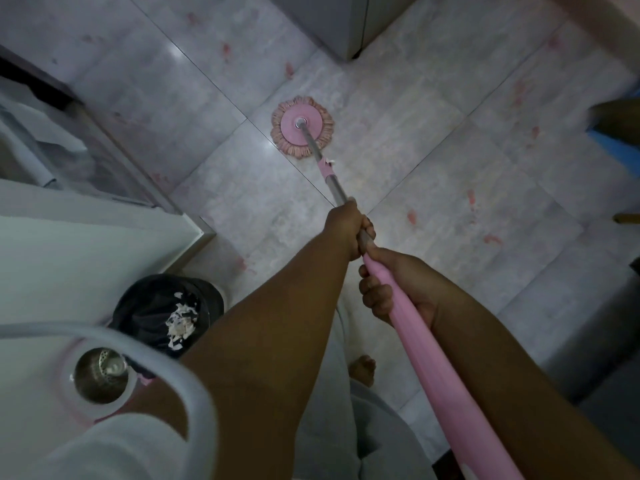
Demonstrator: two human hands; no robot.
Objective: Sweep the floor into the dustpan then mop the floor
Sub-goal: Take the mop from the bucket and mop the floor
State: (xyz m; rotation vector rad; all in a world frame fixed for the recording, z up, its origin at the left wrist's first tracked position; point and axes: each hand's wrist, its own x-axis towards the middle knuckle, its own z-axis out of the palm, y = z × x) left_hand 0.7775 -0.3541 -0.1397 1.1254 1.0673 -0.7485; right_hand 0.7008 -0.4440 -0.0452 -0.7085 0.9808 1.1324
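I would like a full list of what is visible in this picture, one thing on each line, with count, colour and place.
mop head: one, pink, flat on the floor, upper middle
mop handle: one, pink and silver, from the mop head to the bottom right
floor: grey-white tiles with reddish marks, most of the picture
bin: one, black bag, white scraps inside, lower left
bucket: one, white, with a steel basket, bottom left
cabinet: one, pale grey, top middle
foot: one, bare, bottom middle
left hand: grips the handle, further from the person
right hand: grips the pink part, nearer
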